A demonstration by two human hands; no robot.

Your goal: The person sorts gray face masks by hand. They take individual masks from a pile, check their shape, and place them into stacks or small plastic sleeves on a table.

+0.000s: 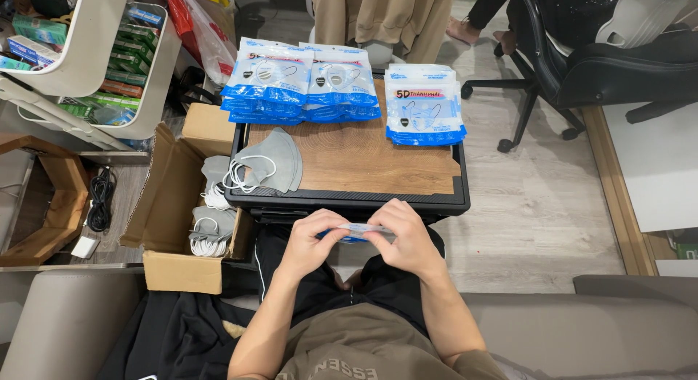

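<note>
We see a small wood-grain table (363, 158) with a black raised rim at frame centre, on a pale plank floor. Two stacks of blue-and-white mask packets (299, 82) lie along its upper edge and a third stack (425, 104) at upper right, overhanging the rim. Loose grey face masks (273, 160) lie on the table's left side; the middle and lower right of the wood is bare. An open cardboard box (174, 205) holding more grey masks touches the table's left edge. A white shelf cart (109, 53) with green boxes sits upper left, a black office chair (596, 53) upper right. Open floor lies right of the table. Lower centre, our left hand (311, 243) and right hand (407, 238) are both pinched on a thin clear-and-blue mask packet (356, 231), held flat between them just below the table's near rim.
</note>
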